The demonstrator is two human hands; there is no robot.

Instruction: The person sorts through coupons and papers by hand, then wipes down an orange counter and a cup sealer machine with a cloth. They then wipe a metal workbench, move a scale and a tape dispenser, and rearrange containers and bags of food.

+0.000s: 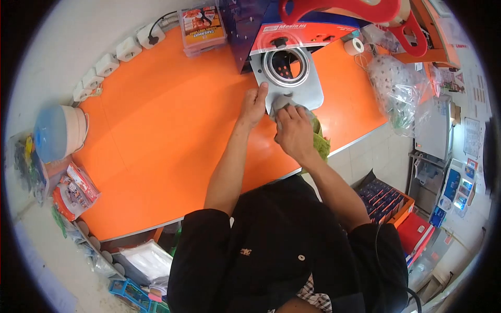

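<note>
A blue and red cup-sealing machine (313, 32) stands at the back of the orange counter, with "Mesin" printed on its front. From it a grey metal tray (311, 94) sticks out towards me, carrying a round metal ring (305, 73) around an opening. My left hand (254, 106) grips the tray's left front edge, thumb on top; its other fingers are partly hidden. At the tray's front edge my right hand (295, 128) is closed on a cloth, its greyish part (282, 102) pressed against the metal. A green part of the cloth (320, 138) hangs beside that wrist.
The orange counter (156, 141) spreads to the left. Several white sockets (128, 49) and a plastic box (203, 31) line its back. A blue-and-white container (57, 133) stands at left. A plastic bag (399, 91) and a paper roll (354, 47) lie right. Red handles (407, 39) overhang.
</note>
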